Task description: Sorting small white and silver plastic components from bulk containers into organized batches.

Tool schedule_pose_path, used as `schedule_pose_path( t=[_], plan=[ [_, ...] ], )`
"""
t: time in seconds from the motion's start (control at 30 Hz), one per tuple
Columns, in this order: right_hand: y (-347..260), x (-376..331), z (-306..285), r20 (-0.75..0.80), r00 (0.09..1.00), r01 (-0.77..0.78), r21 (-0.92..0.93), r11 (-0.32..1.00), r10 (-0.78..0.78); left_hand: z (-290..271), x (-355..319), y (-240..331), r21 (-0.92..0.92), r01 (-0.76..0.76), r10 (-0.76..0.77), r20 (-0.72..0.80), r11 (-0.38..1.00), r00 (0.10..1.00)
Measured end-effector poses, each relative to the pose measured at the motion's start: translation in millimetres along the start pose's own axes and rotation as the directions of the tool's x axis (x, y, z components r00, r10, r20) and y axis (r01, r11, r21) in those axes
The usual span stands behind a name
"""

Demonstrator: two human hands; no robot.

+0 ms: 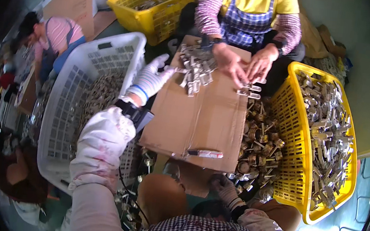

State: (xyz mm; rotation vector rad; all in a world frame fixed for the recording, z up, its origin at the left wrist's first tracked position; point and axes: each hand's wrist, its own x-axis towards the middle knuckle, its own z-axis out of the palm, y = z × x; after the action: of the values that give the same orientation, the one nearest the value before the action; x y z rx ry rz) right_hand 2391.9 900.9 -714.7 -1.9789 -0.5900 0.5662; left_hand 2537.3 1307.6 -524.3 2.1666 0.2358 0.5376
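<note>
My left hand point(148, 82), in a white striped glove with a blue band, reaches over the left edge of a cardboard sheet point(184, 124). Its fingers are spread, and the fingertips come up to the edge of a pile of flat silvery metal pieces point(196, 68); I see no firm grip on any piece. My right hand point(227, 192), also gloved, hangs low by the sheet's near edge, beside my knee. Its fingers are dark and in shadow, so their closure is unclear. Across the sheet, a co-worker's two hands point(245, 70) handle several small metal pieces point(253, 91) at the right edge.
A white plastic basket point(58, 114) holding metal parts stands left. A yellow basket point(289, 151) full of metal pieces is right, another yellow basket point(152, 21) behind. A marker pen point(205, 153) lies on the sheet. Round brass-coloured parts point(257, 147) heap beside it. A person point(60, 38) bends at far left.
</note>
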Motion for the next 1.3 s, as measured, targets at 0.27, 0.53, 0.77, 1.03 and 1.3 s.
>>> schedule_pose_path(
  t=[0.27, 0.53, 0.77, 1.03, 1.3],
  plan=[
    [0, -3, -2, 0.044, 0.962, -0.274, 0.157, 0.949, 0.271, -216, -149, -210, 0.140, 0.617, -0.549, -0.336, 0.775, 0.766],
    [-13, -7, -9, -0.022, 0.954, -0.292, 0.142, 0.946, 0.298, -190, -282, -286, 0.598, 0.724, -0.907, 0.013, 0.344, 0.421],
    [-4, -4, -6, 0.123, 0.916, -0.383, -0.008, 0.924, 0.381, -102, -322, -283, 0.475, 0.599, -0.760, 0.482, 0.645, 0.436],
    [-7, -3, -5, -0.021, 0.966, -0.259, -0.112, 0.959, 0.258, -98, -344, -311, 0.725, 0.441, -0.849, 0.439, 0.529, 0.295],
    [9, -2, -1, -0.022, 0.954, -0.300, -0.009, 0.954, 0.300, -95, -341, -317, 0.762, 0.355, -0.831, 0.423, 0.542, 0.361]
  ],
)
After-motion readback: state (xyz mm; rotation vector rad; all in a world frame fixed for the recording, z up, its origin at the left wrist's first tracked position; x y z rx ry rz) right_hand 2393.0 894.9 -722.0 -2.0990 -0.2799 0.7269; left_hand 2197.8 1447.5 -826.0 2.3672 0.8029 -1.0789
